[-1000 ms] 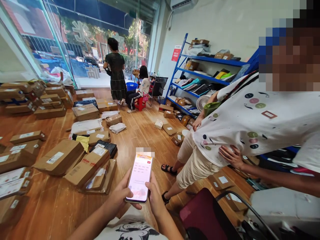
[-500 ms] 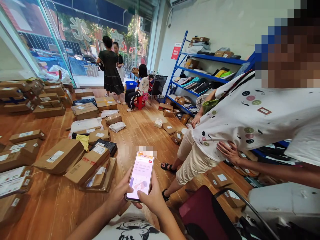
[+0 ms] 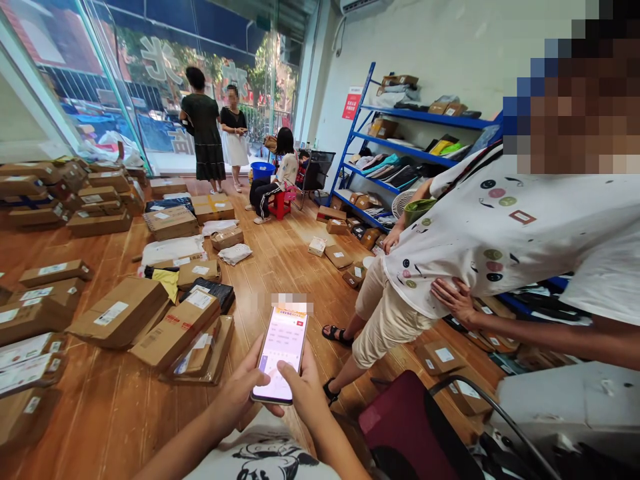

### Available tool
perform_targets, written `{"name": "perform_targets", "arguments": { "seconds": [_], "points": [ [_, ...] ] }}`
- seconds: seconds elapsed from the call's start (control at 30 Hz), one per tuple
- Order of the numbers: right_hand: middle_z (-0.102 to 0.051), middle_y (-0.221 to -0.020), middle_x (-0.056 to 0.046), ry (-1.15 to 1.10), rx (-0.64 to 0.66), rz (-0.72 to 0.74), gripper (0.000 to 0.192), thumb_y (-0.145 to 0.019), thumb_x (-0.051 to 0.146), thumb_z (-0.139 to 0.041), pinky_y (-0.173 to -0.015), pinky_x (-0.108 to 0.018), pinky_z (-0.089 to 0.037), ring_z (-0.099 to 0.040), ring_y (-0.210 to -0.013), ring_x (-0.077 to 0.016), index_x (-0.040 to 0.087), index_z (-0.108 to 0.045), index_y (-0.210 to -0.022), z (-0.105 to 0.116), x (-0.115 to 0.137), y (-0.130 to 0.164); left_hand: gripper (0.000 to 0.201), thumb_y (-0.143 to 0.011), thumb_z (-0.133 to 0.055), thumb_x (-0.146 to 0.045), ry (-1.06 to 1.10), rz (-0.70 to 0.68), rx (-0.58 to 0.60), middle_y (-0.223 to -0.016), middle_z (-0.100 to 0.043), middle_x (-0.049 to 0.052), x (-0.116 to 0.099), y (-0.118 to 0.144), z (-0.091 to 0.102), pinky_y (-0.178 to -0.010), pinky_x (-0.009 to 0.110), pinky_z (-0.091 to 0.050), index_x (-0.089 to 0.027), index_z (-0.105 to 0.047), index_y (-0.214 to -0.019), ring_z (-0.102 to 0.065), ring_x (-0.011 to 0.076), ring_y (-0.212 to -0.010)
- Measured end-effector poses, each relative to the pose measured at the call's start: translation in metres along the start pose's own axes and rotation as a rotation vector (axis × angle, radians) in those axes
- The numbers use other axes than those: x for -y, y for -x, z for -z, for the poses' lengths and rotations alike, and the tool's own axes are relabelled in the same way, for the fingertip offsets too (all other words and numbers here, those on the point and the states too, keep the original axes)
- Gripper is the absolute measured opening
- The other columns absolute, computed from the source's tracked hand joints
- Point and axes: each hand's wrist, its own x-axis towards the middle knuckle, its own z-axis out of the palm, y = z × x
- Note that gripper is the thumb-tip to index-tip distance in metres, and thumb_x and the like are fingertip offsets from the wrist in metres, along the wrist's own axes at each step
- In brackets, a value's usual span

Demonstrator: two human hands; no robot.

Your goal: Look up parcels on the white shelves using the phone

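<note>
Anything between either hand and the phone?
Nothing visible. The left hand and right hand both hold the phone directly, with the right thumb over the lower screen.

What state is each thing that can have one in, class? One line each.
Smartphone: held, screen lit
Left hand: holding the phone
Right hand: holding the phone, thumb over screen
Red-printed cardboard box: closed, labelled
Blue shelving rack: loaded
Red stool: occupied
Electric fan: running or not, cannot tell
</note>
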Motion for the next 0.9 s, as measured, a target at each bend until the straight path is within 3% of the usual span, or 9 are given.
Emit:
{"name": "perform_targets", "arguments": {
  "seconds": [0.17, 0.43, 0.6, 0.9],
  "points": [
    [-0.067, -0.098, -0.004, -0.026, -0.012, 0.039, 0.048, -0.064, 0.024, -0.064, -0.075, -0.031, -0.05, -0.062, -0.086, -0.0196, 0.02, -0.049, -0.109, 0.0, -0.003, 0.0, 0.092, -0.065, -0.049, -0.016, -0.014, -0.004, 0.031, -0.128, -0.048, 0.012, 0.002, -0.001, 0.004, -0.05, 0.033, -0.053, -0.027, -0.004, -0.144, -0.057, 0.021, -0.071],
    [-0.07, -0.085, -0.002, -0.191, -0.096, -0.055, 0.034, -0.061, 0.034, -0.058, -0.067, -0.029, -0.049, -0.063, -0.076, -0.0199, 0.02, -0.06, -0.093, -0.007, 0.015, -0.004, 0.092, -0.06, -0.054, -0.018, 0.004, 0.003, -0.002, -0.118, -0.054, 0.013, 0.001, 0.001, 0.002, -0.046, 0.033, -0.054, -0.019, -0.012, -0.142, -0.057, 0.0236, -0.077],
    [-0.07, -0.093, 0.001, -0.145, 0.02, -0.053, 0.044, -0.056, 0.018, -0.051, -0.071, -0.026, -0.048, -0.062, -0.085, -0.0185, 0.022, -0.061, -0.099, -0.003, 0.024, -0.001, 0.093, -0.058, -0.056, -0.021, 0.008, -0.009, -0.017, -0.11, -0.058, 0.014, -0.003, 0.004, -0.002, -0.041, 0.031, -0.052, -0.016, -0.014, -0.141, -0.057, 0.0212, -0.068],
    [-0.068, -0.098, 0.001, -0.137, 0.082, -0.047, 0.045, -0.059, 0.017, -0.049, -0.07, -0.027, -0.048, -0.061, -0.087, -0.0185, 0.022, -0.058, -0.103, 0.002, 0.023, 0.002, 0.089, -0.061, -0.053, -0.018, 0.006, -0.017, 0.009, -0.104, -0.059, 0.011, -0.001, 0.007, -0.003, -0.043, 0.031, -0.052, -0.018, -0.015, -0.141, -0.057, 0.0206, -0.069]
  ]
}}
